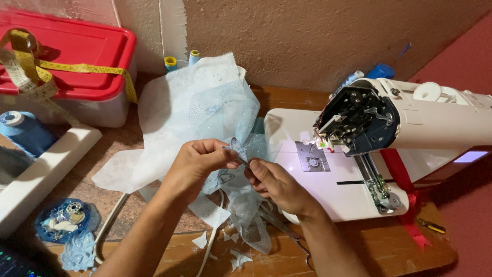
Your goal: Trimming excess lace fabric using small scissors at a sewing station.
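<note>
Both hands, left hand [197,160] and right hand [277,183], pinch glittery pale-blue fabric [237,149]

You're facing a rough tan plaster wall [318,36] with a white vertical strip [173,28]. Below it runs a wooden table [389,246], partly covered in speckled brown. To your right, reddish floor [471,56]. Warm, dim light overall.

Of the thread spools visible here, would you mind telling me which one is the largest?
The big blue thread cone at the far left, standing on the white tray. The two small spools by the wall are much smaller, with yellow and pale blue tops.
</note>
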